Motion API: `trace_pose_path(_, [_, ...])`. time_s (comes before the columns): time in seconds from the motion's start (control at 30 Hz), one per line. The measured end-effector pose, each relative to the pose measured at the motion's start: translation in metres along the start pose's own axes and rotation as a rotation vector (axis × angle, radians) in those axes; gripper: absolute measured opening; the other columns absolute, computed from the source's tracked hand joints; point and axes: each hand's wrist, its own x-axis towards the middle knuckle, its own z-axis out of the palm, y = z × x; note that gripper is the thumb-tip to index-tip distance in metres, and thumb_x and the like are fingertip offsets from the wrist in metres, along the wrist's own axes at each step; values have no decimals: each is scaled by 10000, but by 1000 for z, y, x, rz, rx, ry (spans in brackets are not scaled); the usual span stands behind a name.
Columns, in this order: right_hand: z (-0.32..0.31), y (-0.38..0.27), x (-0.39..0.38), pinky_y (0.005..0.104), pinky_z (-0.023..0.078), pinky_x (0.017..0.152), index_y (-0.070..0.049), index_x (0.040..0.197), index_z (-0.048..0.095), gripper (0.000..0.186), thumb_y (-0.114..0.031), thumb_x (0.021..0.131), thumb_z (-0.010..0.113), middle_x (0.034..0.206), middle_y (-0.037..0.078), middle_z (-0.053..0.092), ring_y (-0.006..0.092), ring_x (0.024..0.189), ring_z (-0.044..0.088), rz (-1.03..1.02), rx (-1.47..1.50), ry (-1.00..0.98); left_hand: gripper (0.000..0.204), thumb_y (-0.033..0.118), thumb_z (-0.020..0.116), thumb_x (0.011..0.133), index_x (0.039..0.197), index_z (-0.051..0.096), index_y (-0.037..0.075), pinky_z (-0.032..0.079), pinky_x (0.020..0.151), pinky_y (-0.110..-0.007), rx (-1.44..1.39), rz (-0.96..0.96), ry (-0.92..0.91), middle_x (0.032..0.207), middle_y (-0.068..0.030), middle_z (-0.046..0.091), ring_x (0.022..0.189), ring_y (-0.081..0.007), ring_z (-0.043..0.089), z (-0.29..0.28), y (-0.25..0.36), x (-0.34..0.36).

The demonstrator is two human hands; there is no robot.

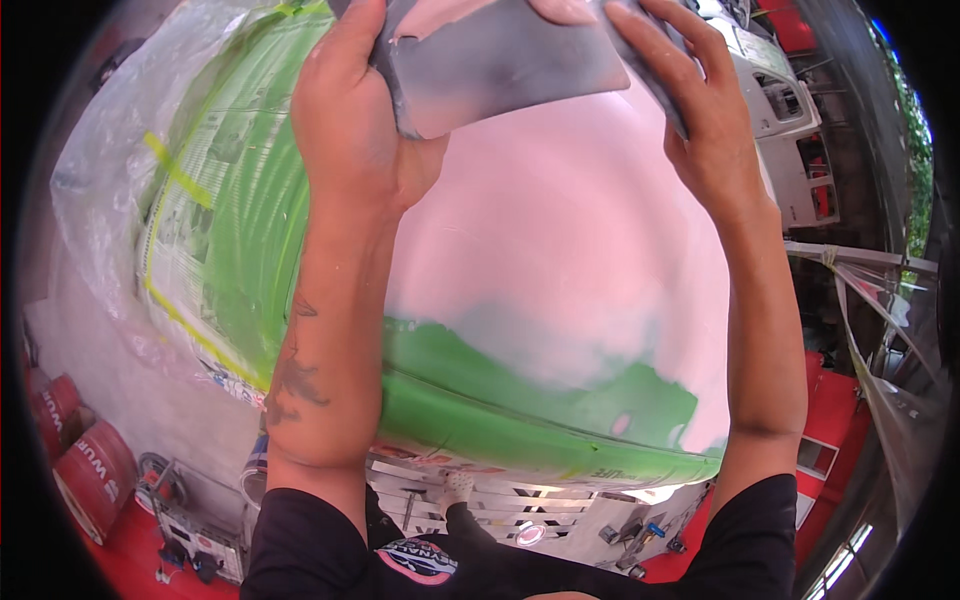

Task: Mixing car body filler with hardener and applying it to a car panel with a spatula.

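Note:
At the top, my left hand (355, 120) grips a flat grey plate (510, 75) smeared with pink paste. My right hand (700, 100) holds a dark grey flat tool (655, 65) beside the plate's right edge. Both forearms reach up over a curved vehicle panel (530, 220), largely coated pale pink, with green along its lower edge. On the left, green-tinged masking film (220, 250) with yellow tape lies over the bodywork. The tops of both implements are cut off by the frame.
Crumpled clear plastic (105, 210) drapes at left. Red drums (90, 480) and wheeled equipment (195, 520) stand lower left. A white vehicle body (800, 165), a metal rail (850, 250) with hanging plastic and red cabinets (845, 400) are at right. A slatted white platform (520, 515) shows below.

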Motion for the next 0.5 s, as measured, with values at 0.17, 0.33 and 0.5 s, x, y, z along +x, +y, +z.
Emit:
trace_pose_path(0.17, [-2, 32, -31, 417, 476, 1049, -231, 1406, 642, 808, 216, 752, 483, 1358, 134, 606, 376, 1223, 592, 289, 79, -95, 355, 269, 483, 1101, 1254, 594, -32, 592, 888, -415, 406, 461, 443, 1211, -103, 663, 1062, -230, 682, -8, 17, 9])
trace_pose_path(0.33, [5, 47, -46, 385, 445, 1077, -121, 1399, 627, 642, 182, 852, 481, 1376, 154, 608, 349, 1273, 583, 395, 206, -195, 308, 249, 532, 1058, 1100, 591, -50, 560, 741, -335, 670, 638, 578, 1081, -102, 605, 957, -216, 633, -12, 19, 9])
trace_pose_path(0.5, [35, 56, -40, 417, 434, 1096, -122, 1336, 656, 665, 206, 794, 455, 1349, 135, 638, 358, 1280, 579, 397, 296, -243, 344, 287, 551, 1043, 1118, 591, -47, 557, 738, -329, 649, 621, 706, 1107, -109, 586, 983, -217, 614, -7, 15, 9])
